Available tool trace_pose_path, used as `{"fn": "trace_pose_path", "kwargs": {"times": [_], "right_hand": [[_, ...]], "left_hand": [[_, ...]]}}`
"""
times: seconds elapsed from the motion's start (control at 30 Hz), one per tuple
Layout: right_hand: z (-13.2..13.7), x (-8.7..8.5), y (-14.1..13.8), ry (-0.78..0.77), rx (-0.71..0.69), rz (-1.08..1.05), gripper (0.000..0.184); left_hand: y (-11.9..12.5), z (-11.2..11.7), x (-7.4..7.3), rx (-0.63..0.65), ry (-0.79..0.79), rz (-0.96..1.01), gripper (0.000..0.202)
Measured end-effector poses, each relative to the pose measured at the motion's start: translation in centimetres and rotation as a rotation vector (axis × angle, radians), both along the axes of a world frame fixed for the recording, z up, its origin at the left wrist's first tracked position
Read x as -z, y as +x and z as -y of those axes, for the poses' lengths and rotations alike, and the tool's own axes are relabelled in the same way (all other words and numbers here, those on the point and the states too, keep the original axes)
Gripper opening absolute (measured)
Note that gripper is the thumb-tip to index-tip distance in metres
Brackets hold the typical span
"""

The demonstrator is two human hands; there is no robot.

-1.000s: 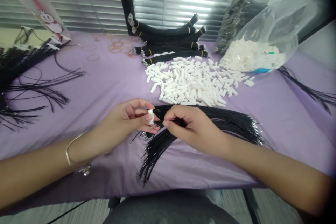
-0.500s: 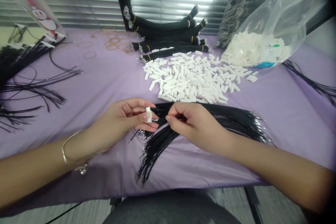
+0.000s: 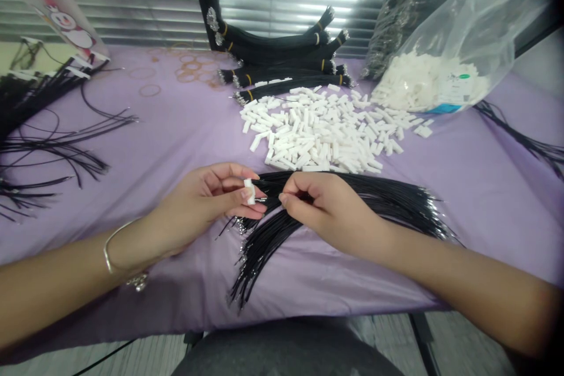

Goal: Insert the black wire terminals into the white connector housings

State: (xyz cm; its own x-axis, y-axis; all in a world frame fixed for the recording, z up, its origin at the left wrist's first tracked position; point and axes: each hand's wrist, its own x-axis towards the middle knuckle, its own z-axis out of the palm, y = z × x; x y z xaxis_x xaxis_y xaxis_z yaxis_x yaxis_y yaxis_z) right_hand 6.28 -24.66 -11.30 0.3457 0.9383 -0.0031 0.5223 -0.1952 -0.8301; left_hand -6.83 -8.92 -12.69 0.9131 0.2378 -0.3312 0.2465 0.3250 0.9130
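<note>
My left hand [image 3: 218, 192] pinches a small white connector housing [image 3: 249, 191] between thumb and fingers, holding it upright. Facing it from the right, my right hand [image 3: 315, 200] has thumb and forefinger pressed together on a thin black wire [image 3: 272, 199]. The silvery tip of that wire shows close beside the housing; whether it touches is hard to make out. Beneath both hands lies a loose bundle of black wires [image 3: 388, 202] with metal tips, and part of it fans toward the table's front edge.
A heap of white connector housings [image 3: 326, 135] lies beyond my hands. Behind it are banded black wire bundles [image 3: 277, 64]. A clear bag [image 3: 458, 79] of white pieces stands back right. More wires [image 3: 39, 106], a cup [image 3: 66, 17] and rubber bands [image 3: 189, 70] occupy the left, on purple cloth [image 3: 176, 129].
The white housing has tilted slightly in my left fingers. My right hand stays in nearly the same place.
</note>
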Motion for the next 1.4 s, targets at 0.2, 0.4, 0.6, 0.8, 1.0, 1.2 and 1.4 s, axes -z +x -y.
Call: {"fn": "trace_pose_path", "kwargs": {"times": [0.2,0.4,0.6,0.8,1.0,1.2,1.4], "right_hand": [[0.0,-0.1,0.0,-0.008,-0.01,-0.026,0.015],[0.1,0.2,0.0,-0.017,-0.012,-0.008,0.015],[-0.2,0.6,-0.2,0.096,-0.017,0.172,0.012],[-0.2,0.9,0.0,0.179,-0.06,0.295,0.008],[-0.2,1.1,0.1,0.202,-0.071,0.322,0.006],[-0.5,1.2,-0.1,0.182,-0.062,0.323,0.006],[-0.5,1.3,-0.1,0.165,-0.036,0.342,0.008]], "left_hand": [[0.0,0.1,-0.1,-0.01,0.014,-0.019,0.018],[0.0,0.2,-0.2,-0.001,0.012,-0.024,0.016],[0.2,0.2,-0.1,-0.011,0.007,-0.041,0.016],[0.1,0.2,-0.2,-0.027,0.001,-0.069,0.018],[0.3,0.2,0.0,-0.024,0.0,-0.063,0.017],[0.2,0.2,0.3,-0.02,0.022,-0.054,0.018],[0.3,0.5,-0.2,-0.022,0.031,-0.072,0.016]]}}
